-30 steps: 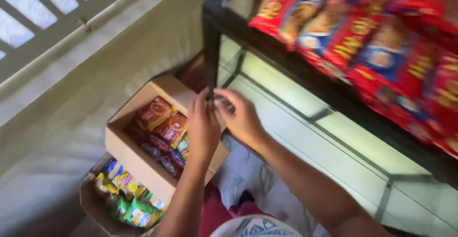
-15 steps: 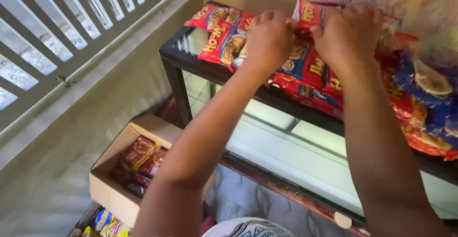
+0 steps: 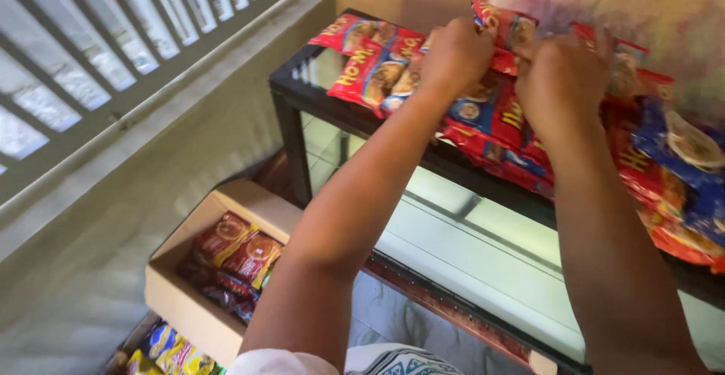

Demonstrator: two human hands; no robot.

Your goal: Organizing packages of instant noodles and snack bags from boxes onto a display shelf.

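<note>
Both my arms reach up over a black-framed glass display case (image 3: pixel 291 88). My left hand (image 3: pixel 455 54) and my right hand (image 3: pixel 563 80) together pinch a red snack packet (image 3: pixel 507 29) held just above a row of red and blue snack packets (image 3: pixel 377 61) lying along the case top. The fingertips of both hands are hidden behind the knuckles. More packets, red and blue (image 3: pixel 680 156), lie to the right of my right hand.
On the floor below left stands an open cardboard box (image 3: pixel 170 296) with red snack packets (image 3: pixel 238 246) inside. Yellow and green packets (image 3: pixel 170 356) sit at the bottom left edge. A barred window (image 3: pixel 91 58) runs along the wall on the left.
My hands rose from the case's front corner near the cardboard box up to the top of the case, and now grip a red packet there. The view swung upward.
</note>
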